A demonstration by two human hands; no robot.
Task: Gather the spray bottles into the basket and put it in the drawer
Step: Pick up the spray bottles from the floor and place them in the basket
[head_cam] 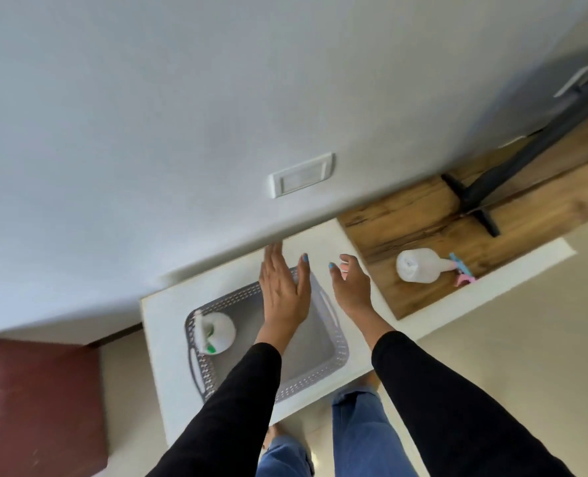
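A grey woven basket (334, 349) sits on a white cabinet top (168, 325). Inside it, at the left end, stands a white spray bottle with a green trigger (218, 333). A second white spray bottle with a pink and blue trigger (420, 270) lies on its side on the wooden desk (406, 218) to the right. My left hand (284, 287) hovers flat over the basket's far side, fingers spread and empty. My right hand (351, 287) is open just right of the basket, between it and the lying bottle, holding nothing.
A grey wall with a white switch plate (301, 175) rises directly behind the cabinet. A dark metal leg (512, 166) crosses the wooden desk. A dark red box (38, 407) stands at lower left. My jeans and feet show below the cabinet edge.
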